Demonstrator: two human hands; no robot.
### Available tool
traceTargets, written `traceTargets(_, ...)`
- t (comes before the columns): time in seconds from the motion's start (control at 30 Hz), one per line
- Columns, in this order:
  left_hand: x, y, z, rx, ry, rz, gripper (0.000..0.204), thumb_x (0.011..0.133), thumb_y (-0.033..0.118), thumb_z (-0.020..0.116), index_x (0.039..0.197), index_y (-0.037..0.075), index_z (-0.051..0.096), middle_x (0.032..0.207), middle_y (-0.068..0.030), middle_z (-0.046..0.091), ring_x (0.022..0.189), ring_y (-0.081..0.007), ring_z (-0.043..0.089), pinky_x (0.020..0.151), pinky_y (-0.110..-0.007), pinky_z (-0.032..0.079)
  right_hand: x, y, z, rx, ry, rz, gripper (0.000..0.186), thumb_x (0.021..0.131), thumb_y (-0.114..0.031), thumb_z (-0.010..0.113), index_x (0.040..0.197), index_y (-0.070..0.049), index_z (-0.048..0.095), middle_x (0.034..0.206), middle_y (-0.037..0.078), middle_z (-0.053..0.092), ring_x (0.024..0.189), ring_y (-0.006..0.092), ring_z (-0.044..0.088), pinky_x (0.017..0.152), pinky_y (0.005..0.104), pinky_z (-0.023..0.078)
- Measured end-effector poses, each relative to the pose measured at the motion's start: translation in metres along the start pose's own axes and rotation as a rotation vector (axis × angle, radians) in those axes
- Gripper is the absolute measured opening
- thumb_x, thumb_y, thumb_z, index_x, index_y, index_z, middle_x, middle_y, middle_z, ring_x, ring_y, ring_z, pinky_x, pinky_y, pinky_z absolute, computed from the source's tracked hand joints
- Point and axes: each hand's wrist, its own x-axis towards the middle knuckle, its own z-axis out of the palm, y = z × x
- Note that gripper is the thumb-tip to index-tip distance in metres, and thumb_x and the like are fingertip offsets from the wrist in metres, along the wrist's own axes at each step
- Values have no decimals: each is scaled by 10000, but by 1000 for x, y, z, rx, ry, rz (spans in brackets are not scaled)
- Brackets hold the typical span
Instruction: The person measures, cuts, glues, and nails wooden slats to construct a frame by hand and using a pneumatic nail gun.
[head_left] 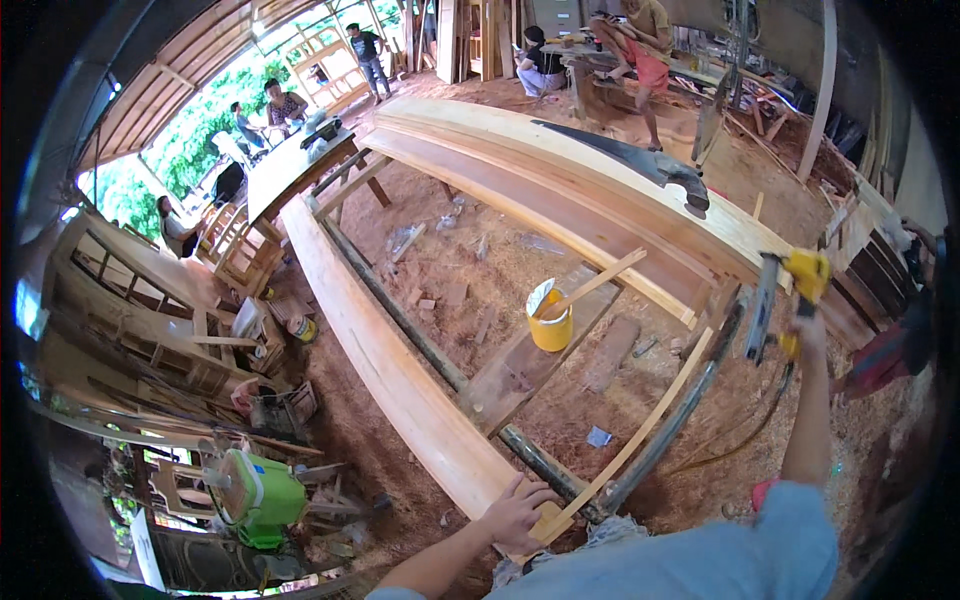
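My left hand [518, 514] lies with fingers spread on the near end of a long pale wooden board [395, 375]. Out to the right, my right hand [810, 335] grips a yellow and grey nail gun [804, 272], its long magazine beside the near end of a wooden frame piece [520, 205]. A thin wooden strip [650, 420] runs from near my left hand toward that piece. On top of the frame piece rests a handsaw [630, 158] with a dark blade. The nail gun's tip is hard to make out.
Between the long pieces, a yellow bucket [552, 332] with a wooden stick stands on a cross plank [500, 385]. Metal pipes [670, 435] support the work. A hose [745, 440] trails at the right. A green container [262, 500] stands lower left; several people are farther back.
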Motion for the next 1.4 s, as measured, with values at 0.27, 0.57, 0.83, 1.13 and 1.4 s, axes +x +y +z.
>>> traceTargets(0.27,4,-27,28,-29,121,127,616,607,616,743,894,70,735,1253,-115,523,1286,-330,417,1116,-649,153,-366,33,-35,866,15,350,196,1004,-282,517,971,-105,596,761,-3,569,685,158,547,700,331,504)
traceTargets(0.57,17,-21,29,-32,192,128,611,536,583,810,765,24,723,1298,-99,520,1320,-309,379,1161,-590,90,-571,-33,20,681,326,350,163,932,-175,611,832,-65,545,741,30,540,690,178,540,663,363,463)
traceTargets(0.83,16,-12,31,83,247,158,638,567,625,792,780,30,708,1282,-83,526,1297,-293,390,1154,-581,130,-600,39,177,385,245,594,243,944,-329,641,1068,-125,592,881,-42,573,791,94,567,766,282,477)
traceTargets(1.13,12,-19,32,140,309,187,654,567,591,791,814,-8,694,1272,-92,539,1284,-303,422,1142,-590,149,-631,63,282,541,363,681,368,755,-191,840,1013,-94,596,860,-10,611,812,144,610,743,315,506)
traceTargets(1.4,13,-11,32,153,266,191,656,592,618,741,902,39,752,1309,-112,521,1327,-299,382,1163,-594,101,-637,62,290,430,325,723,464,752,-173,823,1128,-95,562,964,-1,598,885,149,599,778,342,507)
